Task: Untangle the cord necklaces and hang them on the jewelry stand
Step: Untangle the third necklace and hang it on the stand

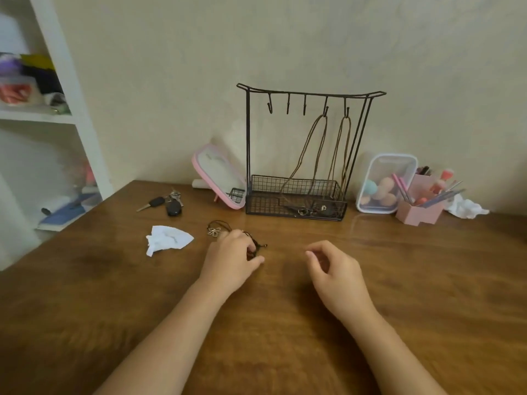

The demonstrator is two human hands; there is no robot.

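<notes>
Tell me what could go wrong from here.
1. The left hand pinches the bunched necklace alone; pulling could tighten the tangle while the right hand holds nothing.
2. Reaching for a free hook might knock the hung necklaces off the stand.

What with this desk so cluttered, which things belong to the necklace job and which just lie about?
Job: tangled cord necklace, left hand gripping it, jewelry stand, hung necklaces.
Lying about: keys, crumpled paper, pink mirror, sponge box, brush holder.
</notes>
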